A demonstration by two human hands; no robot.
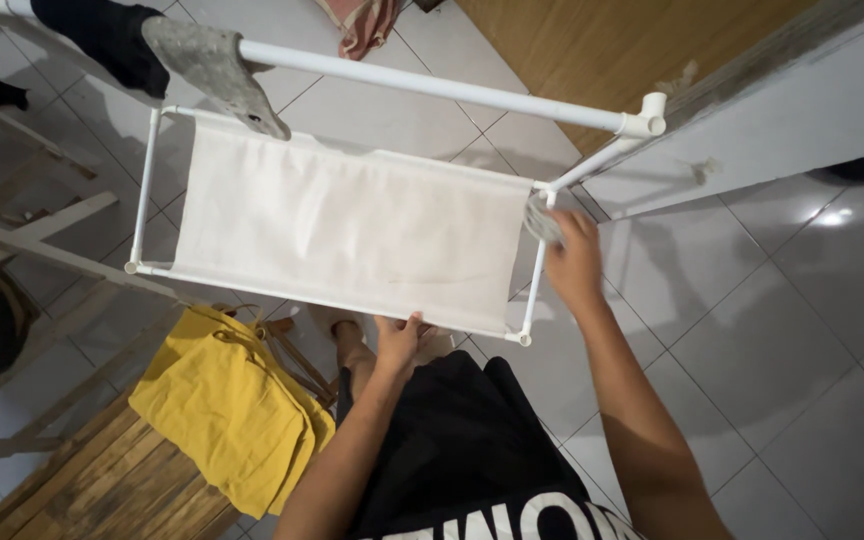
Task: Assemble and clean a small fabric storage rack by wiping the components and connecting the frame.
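A rack of white plastic pipes (pixel 452 88) stands before me, with a cream canvas shelf (pixel 342 230) stretched between its lower bars. My left hand (pixel 398 340) grips the near edge of the canvas at the front bar. My right hand (pixel 574 262) presses a grey cloth (pixel 542 220) against the right side pipe near its upper corner joint. A grey sock (pixel 214 70) and a dark garment (pixel 102 35) hang over the top pipe at the left.
A yellow garment (pixel 227 405) lies on a wooden bench (pixel 102 485) at the lower left. Wooden frames (pixel 32 240) lean at the left. A white wall edge (pixel 782 130) and a wooden door (pixel 592 50) stand at the right; the floor is white tile.
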